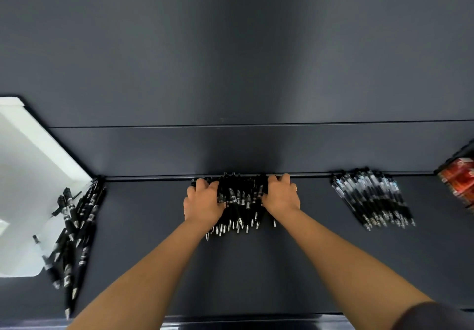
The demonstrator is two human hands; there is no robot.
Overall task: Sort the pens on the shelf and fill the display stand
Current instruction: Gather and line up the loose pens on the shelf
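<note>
Shelf (154,240): open surface between the piles and out to its near edge. Middle pile (239,201) of pens lies against the far wall, long axes near-far, tips pointing near. Left pile (74,227) and right pile (372,196) lie well apart. Left hand (202,202) and right hand (280,197) flank the middle pile, fingers (205,184) curled onto it, gripping.

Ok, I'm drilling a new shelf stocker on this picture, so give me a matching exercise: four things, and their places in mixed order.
Things
1. middle pen pile
2. left pen pile
3. right pen pile
4. red packaging

Places
A. far right end of the shelf
B. strewn beside the white panel
C. gathered between the left hand and right hand
D. slanted bunch, untouched, right of both hands

Pairs: 1-C, 2-B, 3-D, 4-A
</note>
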